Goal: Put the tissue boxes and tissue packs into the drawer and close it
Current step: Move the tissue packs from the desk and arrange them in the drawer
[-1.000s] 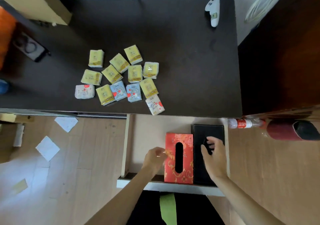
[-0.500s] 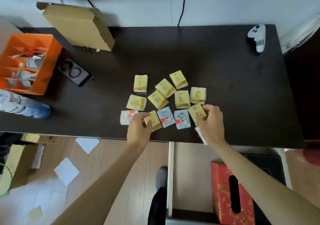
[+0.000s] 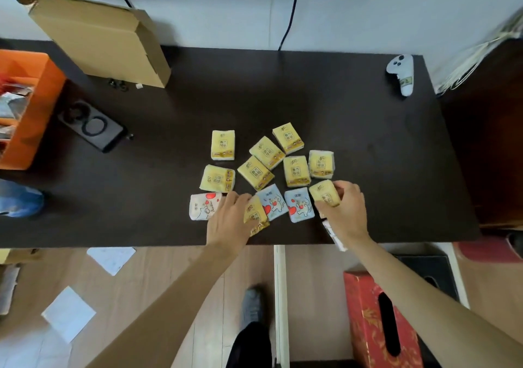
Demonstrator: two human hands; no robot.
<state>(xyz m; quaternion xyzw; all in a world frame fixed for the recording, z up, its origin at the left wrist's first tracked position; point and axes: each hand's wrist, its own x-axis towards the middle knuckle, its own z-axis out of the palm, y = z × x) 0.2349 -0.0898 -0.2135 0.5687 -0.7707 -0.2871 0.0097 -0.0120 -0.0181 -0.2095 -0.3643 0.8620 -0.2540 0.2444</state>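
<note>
While both your hands work at the near edge of the tabletop [image 3: 368, 118], your left hand [image 3: 229, 223] has its fingers [image 3: 240, 197] curled over a yellow pack [image 3: 254, 216], gripping it against the surface. Your right hand [image 3: 343, 214] pinches another yellow pack, the right one [image 3: 324, 193], between thumb and fingers, with its near end tipped up slightly. A white pack [image 3: 334, 236] lies partly hidden under that wrist at the tabletop's edge. Between your hands lie two blue packs [image 3: 298, 204], touching each other. A white heart pack [image 3: 203, 206] sits just left of your left hand. Seven more yellow packs [image 3: 256, 172] lie scattered behind, close together. Below the tabletop's edge, the drawer [image 3: 280, 297] stands open. A red box [image 3: 379, 319] lies in it on the right side, with a black box [image 3: 433, 268] just beyond, touching it. Far right on the tabletop rests a white controller [image 3: 402, 73]; a cardboard box [image 3: 102, 36] stands at the back left.
</note>
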